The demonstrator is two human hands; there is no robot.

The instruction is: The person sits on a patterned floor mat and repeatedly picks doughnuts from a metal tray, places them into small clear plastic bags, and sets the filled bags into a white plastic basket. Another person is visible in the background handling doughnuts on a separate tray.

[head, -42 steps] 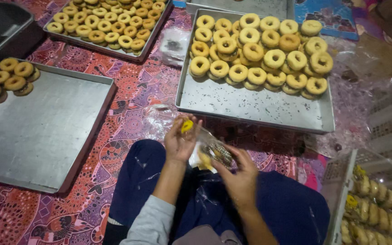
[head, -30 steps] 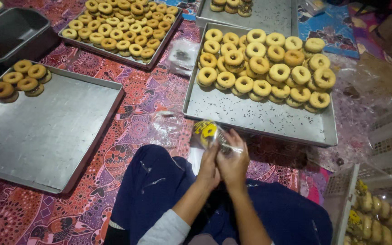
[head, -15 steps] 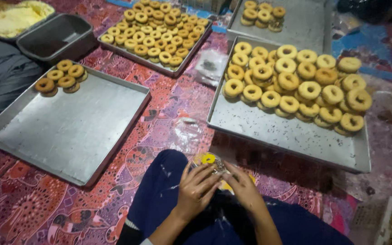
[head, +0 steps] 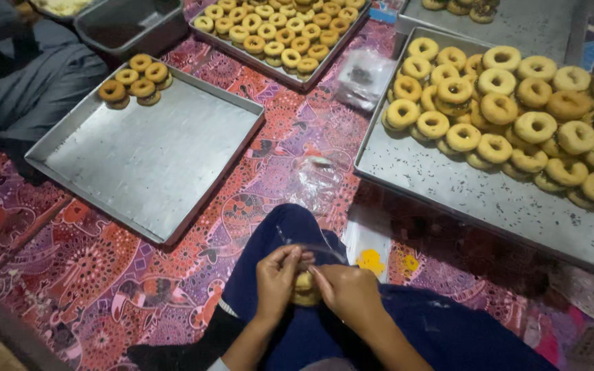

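Note:
My left hand [head: 276,275] and my right hand [head: 347,292] meet over my lap, above my dark blue trouser leg. Both grip a small clear plastic bag with ring-shaped pastries [head: 304,287] inside; the fingertips pinch the bag's top. Most of the bag is hidden between the hands. A big metal tray [head: 476,199] at the right carries a heap of golden ring pastries [head: 510,117]. Another metal tray [head: 152,151] at the left holds only several rings [head: 134,80] in its far corner.
A flat plastic bag with yellow marks [head: 369,251] and a crumpled clear bag [head: 317,180] lie on the patterned purple floor mat by my knee. A third tray of small rings [head: 276,31], a dark tub [head: 128,27] and a seated person's dark clothing [head: 29,82] lie beyond.
My hands dropped from in front of the right tray down to my lap, both still on the bag. The camera view swung left and closer, bringing the left tray toward the middle.

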